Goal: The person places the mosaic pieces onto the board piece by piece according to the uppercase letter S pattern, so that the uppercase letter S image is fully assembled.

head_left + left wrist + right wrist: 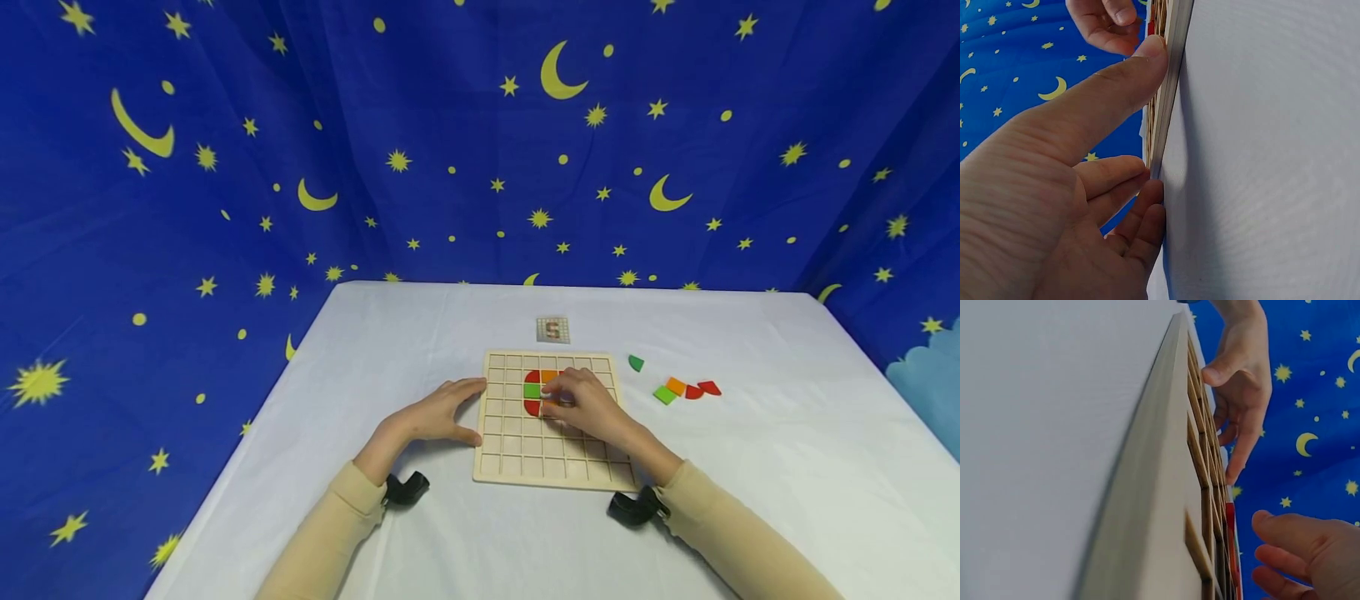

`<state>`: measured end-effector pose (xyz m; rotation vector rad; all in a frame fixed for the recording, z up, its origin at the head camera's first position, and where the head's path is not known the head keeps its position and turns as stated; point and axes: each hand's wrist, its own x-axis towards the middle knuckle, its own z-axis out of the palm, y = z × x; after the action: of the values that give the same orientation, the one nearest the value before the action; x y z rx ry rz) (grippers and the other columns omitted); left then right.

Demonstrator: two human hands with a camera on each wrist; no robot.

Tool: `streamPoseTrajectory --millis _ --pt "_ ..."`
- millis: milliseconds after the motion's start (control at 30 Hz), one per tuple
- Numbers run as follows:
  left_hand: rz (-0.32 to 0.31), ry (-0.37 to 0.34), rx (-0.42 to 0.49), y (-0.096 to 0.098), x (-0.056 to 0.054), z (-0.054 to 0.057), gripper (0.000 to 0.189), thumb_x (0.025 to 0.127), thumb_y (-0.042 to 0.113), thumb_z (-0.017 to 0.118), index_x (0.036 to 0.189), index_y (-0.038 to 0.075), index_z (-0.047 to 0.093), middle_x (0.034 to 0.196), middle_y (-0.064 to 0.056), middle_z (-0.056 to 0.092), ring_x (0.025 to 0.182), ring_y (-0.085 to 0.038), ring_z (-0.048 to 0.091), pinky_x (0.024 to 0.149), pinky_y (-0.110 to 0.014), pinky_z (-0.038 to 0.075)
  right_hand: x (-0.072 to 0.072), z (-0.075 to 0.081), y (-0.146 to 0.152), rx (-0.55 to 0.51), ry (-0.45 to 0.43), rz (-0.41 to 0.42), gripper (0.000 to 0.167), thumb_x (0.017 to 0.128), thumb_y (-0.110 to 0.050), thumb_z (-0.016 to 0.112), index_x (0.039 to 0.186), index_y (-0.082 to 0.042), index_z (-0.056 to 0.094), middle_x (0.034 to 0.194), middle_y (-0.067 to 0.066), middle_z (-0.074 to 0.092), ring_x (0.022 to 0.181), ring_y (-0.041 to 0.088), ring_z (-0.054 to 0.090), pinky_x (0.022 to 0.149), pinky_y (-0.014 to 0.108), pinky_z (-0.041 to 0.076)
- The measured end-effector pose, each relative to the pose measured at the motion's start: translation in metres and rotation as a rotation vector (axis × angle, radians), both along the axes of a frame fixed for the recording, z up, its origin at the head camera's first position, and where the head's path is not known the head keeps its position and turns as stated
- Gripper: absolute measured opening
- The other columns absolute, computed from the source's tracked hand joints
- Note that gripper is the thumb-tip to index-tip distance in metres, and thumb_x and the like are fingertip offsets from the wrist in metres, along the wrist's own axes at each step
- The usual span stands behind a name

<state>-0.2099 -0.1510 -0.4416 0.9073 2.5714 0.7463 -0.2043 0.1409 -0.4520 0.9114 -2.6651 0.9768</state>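
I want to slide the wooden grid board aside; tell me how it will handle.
The wooden grid board looks stiff and flat, so it should slide, not tip. Its thin edge suggests it's light. The left hand braces its side, hinting it shifts easily.

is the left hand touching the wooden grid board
Touching: the left wrist view shows the left hand with its thumb pressed on the wooden grid board edge.

The right hand (583, 404) covers several cells of the wooden grid board (510, 467) and part of the coloured pieces (534, 390) set there, while the pattern on the small card (552, 329) beyond is too small to make out.
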Motion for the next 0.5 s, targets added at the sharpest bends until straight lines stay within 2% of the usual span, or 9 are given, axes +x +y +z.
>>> streamPoseTrajectory --millis 167,300,500 --pt "-0.01 -0.006 0.006 0.0 0.001 0.0 0.095 0.076 0.04 0.078 0.147 0.002 0.029 0.151 -0.012 0.028 0.138 -0.03 0.023 0.111 -0.043 0.02 -0.004 0.006 -0.004 -0.01 -0.015 0.017 0.025 0.082 -0.022 0.075 0.1 -0.005 0.069 0.093 0.005 0.062 0.087 0.021 0.051 0.076 0.038 0.042" --pt "-0.003 -0.009 0.001 0.0 0.001 0.001 0.095 0.075 0.04 0.078 0.147 0.003 0.029 0.151 -0.011 0.028 0.138 -0.029 0.023 0.112 -0.042 0.02 -0.009 0.011 0.0 -0.034 -0.004 0.0 0.025 0.082 -0.02 0.075 0.1 -0.003 0.07 0.095 0.006 0.064 0.09 0.023 0.055 0.078 0.039 0.045" --pt "0.01 -0.005 -0.013 0.0 0.001 0.001 0.095 0.076 0.04 0.079 0.147 0.003 0.028 0.151 -0.01 0.028 0.138 -0.028 0.023 0.112 -0.04 0.02 -0.019 0.018 0.027 -0.083 -0.017 -0.066 0.027 0.084 -0.018 0.073 0.105 -0.001 0.069 0.099 0.009 0.064 0.088 0.028 0.056 0.074 0.043 0.047"
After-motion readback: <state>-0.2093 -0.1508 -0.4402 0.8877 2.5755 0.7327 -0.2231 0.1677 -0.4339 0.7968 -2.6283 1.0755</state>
